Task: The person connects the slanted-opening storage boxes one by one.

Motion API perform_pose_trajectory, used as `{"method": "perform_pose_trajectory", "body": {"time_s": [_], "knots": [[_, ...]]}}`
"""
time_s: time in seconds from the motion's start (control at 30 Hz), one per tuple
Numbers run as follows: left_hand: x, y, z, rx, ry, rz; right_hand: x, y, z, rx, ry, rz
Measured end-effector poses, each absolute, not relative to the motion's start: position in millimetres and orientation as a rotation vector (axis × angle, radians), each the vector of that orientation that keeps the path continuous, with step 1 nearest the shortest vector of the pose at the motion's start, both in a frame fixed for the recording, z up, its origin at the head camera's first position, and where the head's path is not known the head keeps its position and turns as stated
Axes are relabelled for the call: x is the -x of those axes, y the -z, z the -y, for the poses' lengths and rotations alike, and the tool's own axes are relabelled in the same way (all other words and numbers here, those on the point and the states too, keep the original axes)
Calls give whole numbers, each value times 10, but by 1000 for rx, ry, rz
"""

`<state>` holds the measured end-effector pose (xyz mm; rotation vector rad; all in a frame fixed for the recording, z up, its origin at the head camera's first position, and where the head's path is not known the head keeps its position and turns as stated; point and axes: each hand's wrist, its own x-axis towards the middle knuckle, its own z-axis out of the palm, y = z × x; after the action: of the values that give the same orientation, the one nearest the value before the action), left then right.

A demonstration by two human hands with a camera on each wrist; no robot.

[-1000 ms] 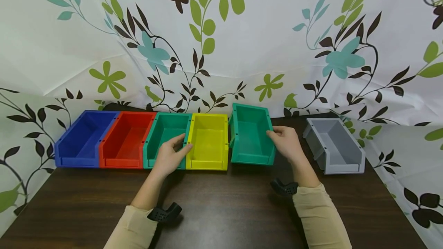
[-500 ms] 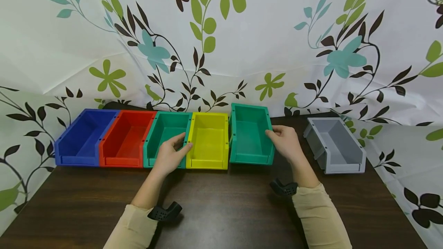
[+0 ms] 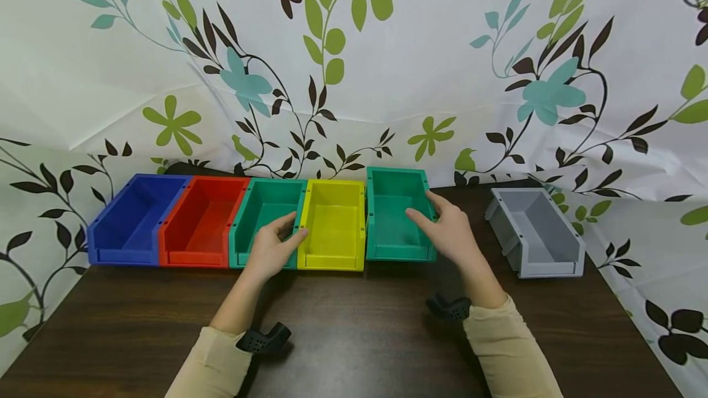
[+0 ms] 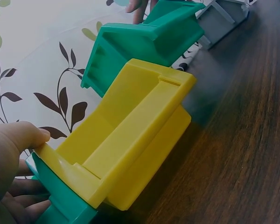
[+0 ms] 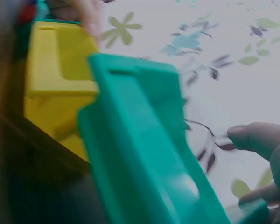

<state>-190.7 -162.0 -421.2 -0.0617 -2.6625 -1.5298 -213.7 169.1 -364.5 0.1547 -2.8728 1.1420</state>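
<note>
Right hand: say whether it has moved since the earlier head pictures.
Yes: in the head view, the right hand has shifted left, away from the gray bin.

Green bins, yellow bin — white backdrop (teal, lime, brown leaves).

head cam fwd/down; wrist cams close, both w/ yellow bin

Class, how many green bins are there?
2: one green bin between red bin and yellow bin, partly behind the left hand; another green bin between yellow bin and gray bin.
</note>
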Motion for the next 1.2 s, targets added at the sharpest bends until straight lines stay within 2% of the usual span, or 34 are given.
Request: {"method": "perform_pose_trajectory", "body": {"time_s": [0.3,0.47,0.63,0.73,1.2], "knots": [[1909,4229,1627,65,1535,2658,2017,3743,-1343,-140,-616,2888],[1903,4218,1627,66,1538,2662,1983,3778,-1276,-362,-423,2796],[1897,4220,1632,65,1545,2659,1959,3828,-1220,-781,-420,2731],[1895,4220,1634,64,1538,2666,1953,3859,-1205,-926,-483,2746],[1901,4183,1622,53,1540,2686,1981,3918,-1185,-990,-547,2752]]}}
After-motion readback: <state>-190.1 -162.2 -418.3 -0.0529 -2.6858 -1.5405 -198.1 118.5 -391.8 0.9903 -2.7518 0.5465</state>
